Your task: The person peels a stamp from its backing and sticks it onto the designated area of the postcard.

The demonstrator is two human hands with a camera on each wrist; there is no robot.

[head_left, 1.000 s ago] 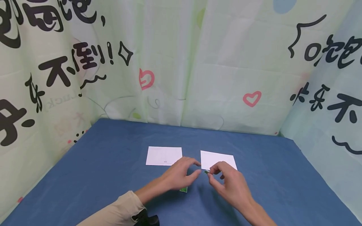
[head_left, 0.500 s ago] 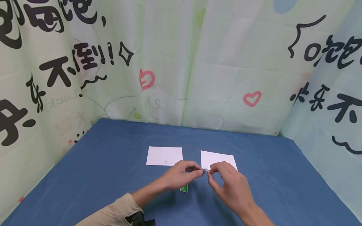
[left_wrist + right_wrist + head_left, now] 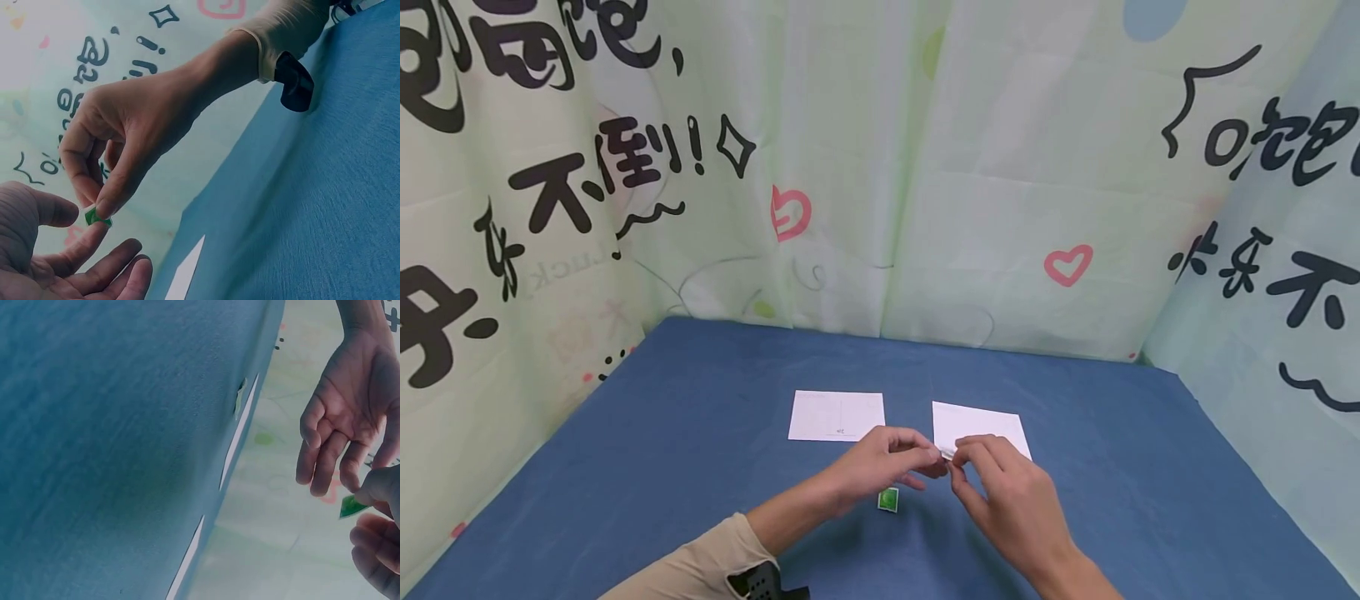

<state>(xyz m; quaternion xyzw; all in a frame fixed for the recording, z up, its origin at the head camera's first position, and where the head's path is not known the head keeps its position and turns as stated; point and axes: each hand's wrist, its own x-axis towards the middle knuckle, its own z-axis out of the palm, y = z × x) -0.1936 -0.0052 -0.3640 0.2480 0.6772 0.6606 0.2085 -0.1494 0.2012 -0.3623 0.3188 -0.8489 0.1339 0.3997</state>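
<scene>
My right hand pinches a small green stamp between thumb and fingertips, above the blue table; a pale edge of it shows in the head view. My left hand meets it from the left. In the left wrist view, the left index finger appears to touch the stamp's edge, with the thumb close by, so a firm grip does not show. The right wrist view has the left hand's other fingers hanging loosely. A second green stamp lies on the table below the left hand.
Two white cards lie beyond the hands: a left card with faint printed marks and a right card partly behind the right hand. The blue table is bordered by printed curtains at the back and sides.
My left hand has come in to meet the stamp, its thumb and index finger drawing together. The stamp has turned in my right fingers. More of the stamp on the table shows.
</scene>
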